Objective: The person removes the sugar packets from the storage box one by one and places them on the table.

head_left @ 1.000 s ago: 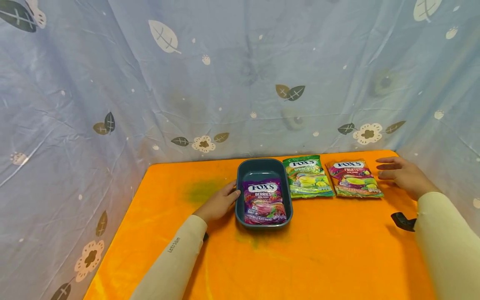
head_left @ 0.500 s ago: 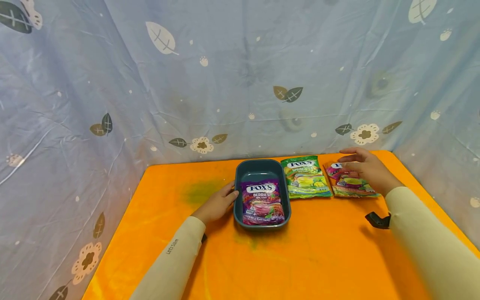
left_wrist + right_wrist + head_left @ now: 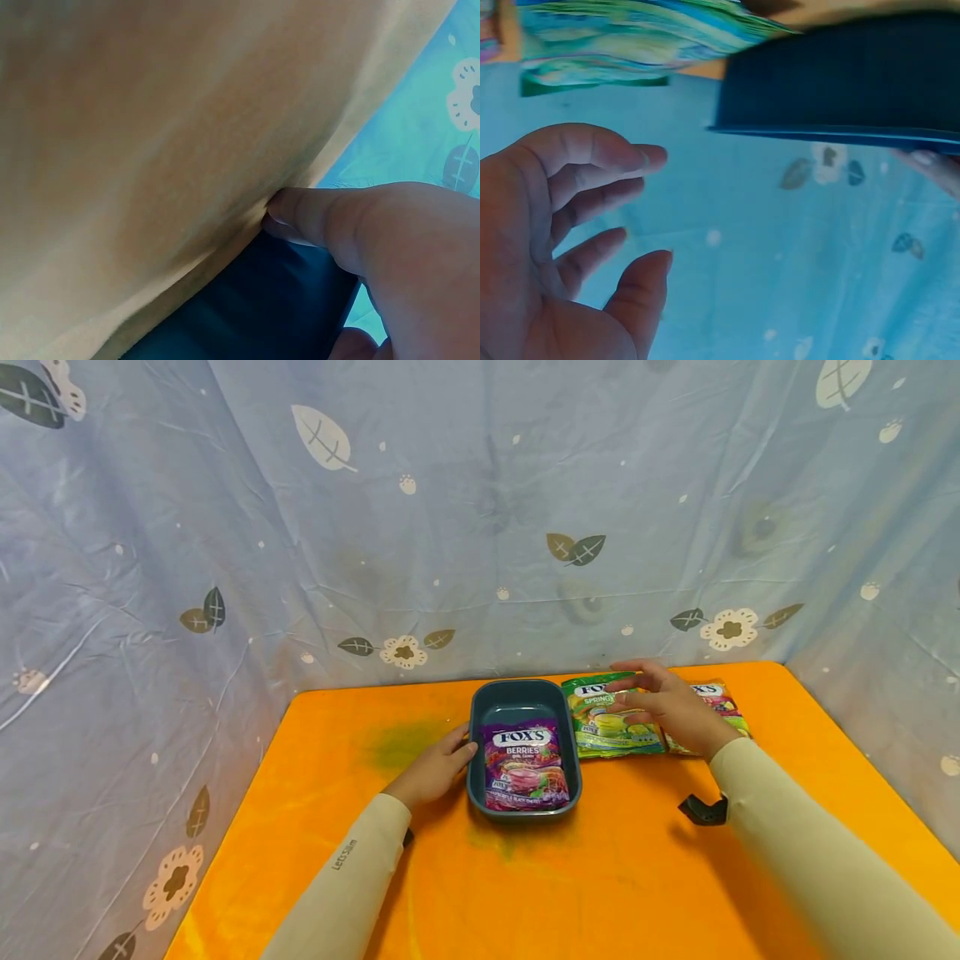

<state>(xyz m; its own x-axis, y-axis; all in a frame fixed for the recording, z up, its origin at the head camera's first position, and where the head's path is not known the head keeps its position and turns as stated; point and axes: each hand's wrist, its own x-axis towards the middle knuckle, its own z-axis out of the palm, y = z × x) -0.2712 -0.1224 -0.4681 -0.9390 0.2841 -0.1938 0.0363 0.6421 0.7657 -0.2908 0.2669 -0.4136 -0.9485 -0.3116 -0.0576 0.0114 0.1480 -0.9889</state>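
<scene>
Tray bars low passage (green bag perhaps touching), leaving room overhead.

FOX'S, BERRIES, OVAL CANDY and, at the near edge, BLACK CHERRY stood on the purple candy bag in the dark tray. The green candy bag, partly covered, showed FO and SPRING; the rightmost candy bag, only X'S. The left sleeve bore Let's Slim.

On my feed, my left arm and right arm both reach forward, angling inward. My left hand has its fingers extended; my right hand hovers farther forward, fingers loosely bent, thumb apart.
</scene>
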